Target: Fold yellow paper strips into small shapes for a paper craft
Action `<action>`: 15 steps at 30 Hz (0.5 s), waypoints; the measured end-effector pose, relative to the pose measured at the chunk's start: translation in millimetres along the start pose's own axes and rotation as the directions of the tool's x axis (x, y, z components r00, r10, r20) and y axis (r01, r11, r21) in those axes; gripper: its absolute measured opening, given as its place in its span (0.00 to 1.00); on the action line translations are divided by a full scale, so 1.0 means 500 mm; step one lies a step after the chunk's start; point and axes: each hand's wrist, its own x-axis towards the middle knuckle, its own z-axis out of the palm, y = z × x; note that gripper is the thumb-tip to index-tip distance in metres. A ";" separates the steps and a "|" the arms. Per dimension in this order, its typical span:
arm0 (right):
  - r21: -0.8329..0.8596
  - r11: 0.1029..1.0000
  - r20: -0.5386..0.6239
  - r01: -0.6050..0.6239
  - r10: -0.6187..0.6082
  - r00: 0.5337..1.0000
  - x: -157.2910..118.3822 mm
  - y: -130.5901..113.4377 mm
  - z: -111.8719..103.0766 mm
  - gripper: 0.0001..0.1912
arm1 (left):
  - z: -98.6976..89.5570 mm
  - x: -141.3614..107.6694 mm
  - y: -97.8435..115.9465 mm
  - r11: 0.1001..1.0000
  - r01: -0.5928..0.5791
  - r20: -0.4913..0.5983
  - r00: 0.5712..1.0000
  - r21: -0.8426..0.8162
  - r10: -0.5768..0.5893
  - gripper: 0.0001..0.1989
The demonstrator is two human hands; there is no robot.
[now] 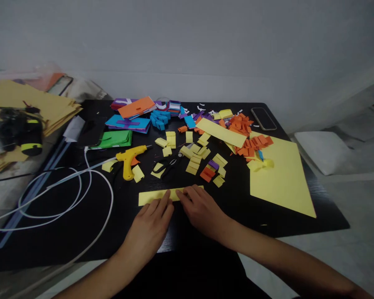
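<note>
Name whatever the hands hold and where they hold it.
A yellow paper strip, pressed against the table around its middle by the left hand and right hand.

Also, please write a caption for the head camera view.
Both hands press a yellow paper strip flat beside a yellow glue gun and black-handled scissors.

Tabletop [237,216] blk. Glue gun [129,158] yel w/ dk nozzle tip. Strip under hands [173,199] + lg sheet [280,182] both pale yel, plain. Folded stacks: green [115,139], blue w/ purple band [127,123], orange on top of purple [137,108]. Sm pieces: yel, orange, blue, purple. Cable [110,207] wht. Scissor handles [165,166] blk. Wall [174,50] grey.
</note>
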 end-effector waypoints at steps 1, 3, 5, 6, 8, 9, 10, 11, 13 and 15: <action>0.002 1.000 -0.002 -0.009 0.009 1.000 -0.002 0.000 0.000 0.17 | 0.000 0.001 0.000 1.000 0.002 0.000 1.000 -0.001 -0.002 0.22; 0.003 1.000 -0.011 -0.029 0.029 1.000 -0.007 0.003 0.000 0.16 | 0.002 0.001 0.001 1.000 0.009 -0.006 1.000 -0.003 -0.009 0.21; 0.006 0.998 -0.044 -0.058 0.059 0.997 -0.016 0.009 0.002 0.15 | 0.003 0.003 0.001 1.000 0.021 -0.017 1.000 0.000 -0.021 0.21; 0.011 0.997 -0.067 -0.079 0.080 0.995 -0.020 0.012 0.002 0.15 | 0.003 0.003 0.001 1.000 0.025 -0.023 0.999 0.003 -0.025 0.21; 0.021 0.992 -0.113 -0.124 0.126 0.986 -0.030 0.017 0.004 0.13 | 0.003 0.006 0.003 1.000 0.026 -0.037 0.999 0.007 -0.026 0.21; 0.019 0.990 -0.128 -0.140 0.141 0.982 -0.034 0.019 0.004 0.13 | 0.003 0.007 0.004 1.000 0.029 -0.043 0.999 0.009 -0.028 0.21; 0.010 0.988 -0.137 -0.151 0.151 0.979 -0.037 0.019 0.004 0.13 | 0.002 0.009 0.004 0.999 0.031 -0.044 0.999 0.014 -0.030 0.22; -0.004 0.988 -0.141 -0.157 0.155 0.978 -0.039 0.018 0.003 0.12 | 0.002 0.010 0.005 0.999 0.034 -0.042 0.999 0.018 -0.033 0.23; -0.033 0.987 -0.131 -0.154 0.149 0.980 -0.038 0.015 0.002 0.10 | 0.002 0.012 0.006 0.999 0.038 -0.024 0.999 0.025 -0.038 0.25; -0.034 0.990 -0.101 -0.135 0.131 0.986 -0.031 0.009 -0.001 0.08 | 0.002 0.011 0.007 0.999 0.039 -0.007 0.999 0.026 -0.039 0.27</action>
